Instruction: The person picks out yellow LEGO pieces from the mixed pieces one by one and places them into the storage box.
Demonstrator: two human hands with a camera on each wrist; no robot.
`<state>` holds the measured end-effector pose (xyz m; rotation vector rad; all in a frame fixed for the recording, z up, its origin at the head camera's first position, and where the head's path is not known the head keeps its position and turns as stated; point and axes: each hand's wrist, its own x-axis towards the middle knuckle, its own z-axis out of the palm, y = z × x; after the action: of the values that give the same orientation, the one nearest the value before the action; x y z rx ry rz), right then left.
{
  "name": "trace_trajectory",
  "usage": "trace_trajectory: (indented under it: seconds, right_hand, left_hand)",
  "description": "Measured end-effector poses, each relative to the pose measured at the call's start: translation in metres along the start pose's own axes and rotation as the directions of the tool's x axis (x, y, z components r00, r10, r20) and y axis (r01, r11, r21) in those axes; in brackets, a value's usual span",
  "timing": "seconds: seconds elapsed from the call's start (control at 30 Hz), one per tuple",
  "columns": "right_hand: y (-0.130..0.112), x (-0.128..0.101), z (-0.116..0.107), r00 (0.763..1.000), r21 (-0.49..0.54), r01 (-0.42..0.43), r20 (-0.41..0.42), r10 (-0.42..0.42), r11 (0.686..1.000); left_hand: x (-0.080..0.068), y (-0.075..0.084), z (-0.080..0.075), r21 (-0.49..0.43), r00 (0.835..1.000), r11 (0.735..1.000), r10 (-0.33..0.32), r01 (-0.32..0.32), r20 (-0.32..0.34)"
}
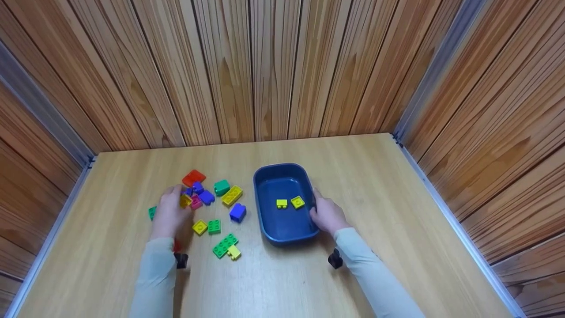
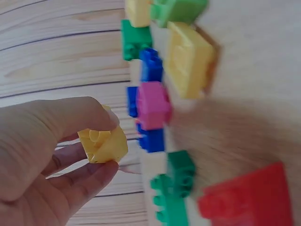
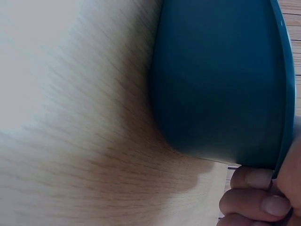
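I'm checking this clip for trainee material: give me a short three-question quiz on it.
1. True or false: the blue tray holds two yellow bricks.
2. What does the left hand pinch? A) yellow brick B) red plate C) green brick
3. Which hand grips the tray's rim?

Key: 1 true; 2 A; 3 the right hand.

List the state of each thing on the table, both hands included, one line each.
Left hand: pinching a yellow brick, lifted off the table.
Right hand: gripping the blue tub's right rim.
Blue tub: upright, open, two yellow bricks inside.
Loose bricks: scattered on the table, left of the tub.
Green plate: lying flat, a yellow brick beside it.
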<state>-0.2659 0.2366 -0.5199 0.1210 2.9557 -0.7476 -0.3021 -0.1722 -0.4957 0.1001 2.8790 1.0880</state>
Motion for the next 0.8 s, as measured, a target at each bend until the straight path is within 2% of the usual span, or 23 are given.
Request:
trace_trajectory:
  seconds: [0.13,0.33,0.5,0.67,0.8]
  right_hand:
    - [-0.001,0.0,0.0,1.0,0.007,-0.01,0.005,0.01,1.0]
    - [-0.002,-0.001,-0.001,1.0,0.015,-0.023,0.015,0.023,1.0]
    - [0.0,-0.001,-0.001,1.0,-0.001,0.01,-0.011,-0.01,1.0]
    - [0.001,0.0,0.0,0.997,-0.033,0.052,-0.051,-0.054,0.998]
    - [0.001,0.0,0.0,0.999,-0.013,0.028,-0.029,-0.028,1.0]
  left_hand:
    - [-0.004,0.017,-0.001,-0.046,1.0,0.999,0.018,-0.018,-0.011]
    - [-0.002,0.038,0.005,-0.025,0.992,0.992,0.122,-0.123,-0.045]
    - [0.001,0.052,0.012,-0.021,0.985,0.986,0.163,-0.164,-0.05]
    - [0.004,0.065,0.017,-0.02,0.983,0.984,0.178,-0.179,-0.035]
    - [0.006,0.074,0.018,-0.034,0.984,0.983,0.178,-0.178,-0.012]
